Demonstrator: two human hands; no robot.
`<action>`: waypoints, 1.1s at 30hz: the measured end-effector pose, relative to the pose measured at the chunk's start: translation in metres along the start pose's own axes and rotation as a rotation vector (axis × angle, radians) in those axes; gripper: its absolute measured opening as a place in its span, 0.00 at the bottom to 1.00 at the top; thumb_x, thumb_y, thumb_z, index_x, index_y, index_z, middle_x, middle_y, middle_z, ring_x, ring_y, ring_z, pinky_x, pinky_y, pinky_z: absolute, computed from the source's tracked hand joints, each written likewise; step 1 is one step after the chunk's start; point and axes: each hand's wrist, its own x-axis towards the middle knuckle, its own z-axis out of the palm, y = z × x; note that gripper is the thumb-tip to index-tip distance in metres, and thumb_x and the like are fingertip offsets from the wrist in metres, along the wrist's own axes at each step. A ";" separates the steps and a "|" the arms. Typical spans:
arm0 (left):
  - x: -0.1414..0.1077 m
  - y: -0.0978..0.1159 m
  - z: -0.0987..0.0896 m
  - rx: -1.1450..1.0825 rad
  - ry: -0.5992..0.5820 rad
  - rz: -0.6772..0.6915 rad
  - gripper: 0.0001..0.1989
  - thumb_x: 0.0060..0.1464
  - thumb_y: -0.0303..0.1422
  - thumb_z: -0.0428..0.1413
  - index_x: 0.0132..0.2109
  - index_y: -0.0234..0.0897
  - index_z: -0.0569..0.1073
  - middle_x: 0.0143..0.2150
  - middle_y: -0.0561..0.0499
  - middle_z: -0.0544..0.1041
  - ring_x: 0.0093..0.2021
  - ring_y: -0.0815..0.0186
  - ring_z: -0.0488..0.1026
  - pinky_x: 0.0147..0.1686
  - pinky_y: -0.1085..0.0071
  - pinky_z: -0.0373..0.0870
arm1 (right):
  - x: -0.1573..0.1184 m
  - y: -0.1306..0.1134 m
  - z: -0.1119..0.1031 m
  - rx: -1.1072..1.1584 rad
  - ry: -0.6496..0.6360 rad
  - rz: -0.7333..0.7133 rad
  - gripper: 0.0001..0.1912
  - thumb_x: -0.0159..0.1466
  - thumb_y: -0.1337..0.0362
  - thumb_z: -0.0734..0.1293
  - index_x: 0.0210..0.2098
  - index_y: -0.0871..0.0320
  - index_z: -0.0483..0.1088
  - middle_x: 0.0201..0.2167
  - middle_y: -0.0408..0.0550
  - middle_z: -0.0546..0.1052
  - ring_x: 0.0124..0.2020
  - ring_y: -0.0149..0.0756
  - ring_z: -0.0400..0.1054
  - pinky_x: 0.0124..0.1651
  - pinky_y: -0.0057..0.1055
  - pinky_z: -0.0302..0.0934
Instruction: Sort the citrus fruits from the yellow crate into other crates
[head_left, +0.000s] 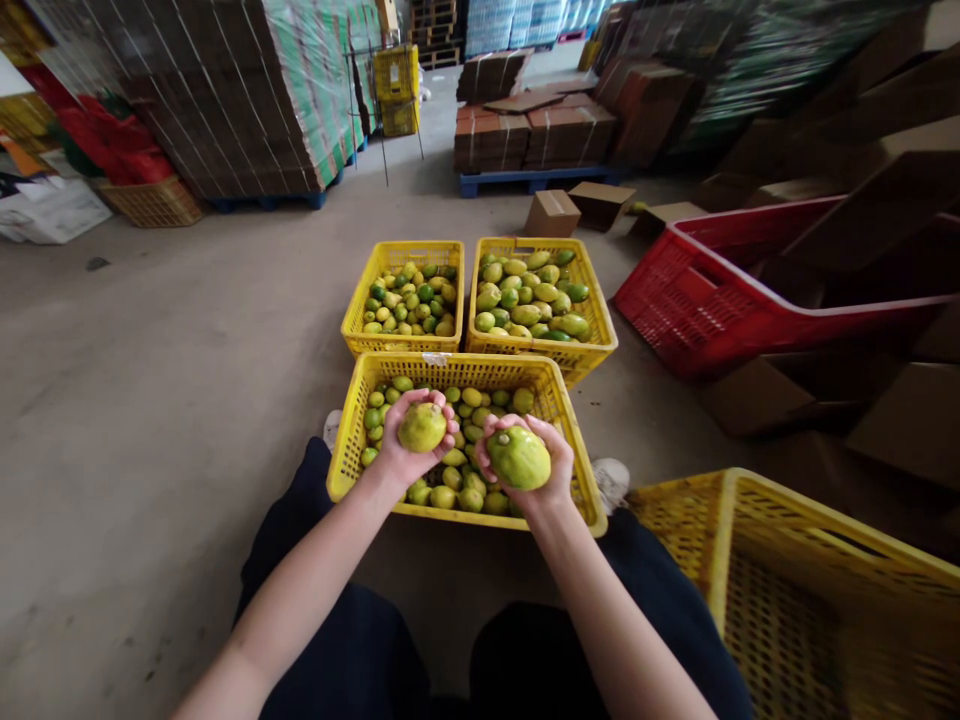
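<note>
Palm up, my left hand (pixel 406 455) curls its fingers around a round yellow-green lemon (pixel 422 428). My right hand (pixel 556 462) is closed around a larger, greener lemon (pixel 519 458) with a knobbly end. Both hands are held over the near yellow crate (pixel 352 450), which stands between my feet with many yellow and green lemons (pixel 470 498) inside. Two more yellow crates stand just beyond it. In the far left crate (pixel 403 343) lie small lemons (pixel 411 300); the far right crate (pixel 600 325) holds bigger, longer ones (pixel 527 315).
At my lower right stands another yellow crate (pixel 724 540). A large red crate (pixel 697 300) with cardboard in it is on the right, beside loose cartons (pixel 765 395). Further back are flattened boxes (pixel 491 140) on a blue pallet (pixel 525 182) and a wrapped stack (pixel 225 100).
</note>
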 end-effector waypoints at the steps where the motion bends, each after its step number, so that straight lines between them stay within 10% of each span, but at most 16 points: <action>1: 0.000 0.000 0.000 0.001 -0.012 -0.004 0.07 0.49 0.33 0.52 0.26 0.36 0.65 0.23 0.53 0.69 0.23 0.72 0.67 0.20 0.78 0.64 | 0.000 0.000 -0.001 0.009 0.010 0.001 0.12 0.50 0.55 0.64 0.22 0.58 0.72 0.25 0.47 0.74 0.17 0.32 0.62 0.13 0.27 0.53; 24: 0.001 -0.003 -0.002 -0.090 -0.159 -0.039 0.09 0.52 0.32 0.49 0.30 0.32 0.70 0.26 0.49 0.72 0.27 0.67 0.71 0.25 0.75 0.69 | 0.004 0.000 -0.003 0.159 -0.091 0.020 0.12 0.52 0.59 0.65 0.30 0.61 0.74 0.28 0.49 0.76 0.24 0.37 0.69 0.19 0.29 0.62; 33: 0.004 -0.005 0.002 -0.201 0.023 -0.040 0.18 0.54 0.33 0.47 0.47 0.25 0.71 0.35 0.42 0.75 0.34 0.64 0.74 0.33 0.72 0.74 | 0.010 0.004 -0.006 0.284 0.037 0.067 0.15 0.56 0.62 0.64 0.40 0.64 0.72 0.35 0.56 0.79 0.34 0.41 0.74 0.33 0.34 0.70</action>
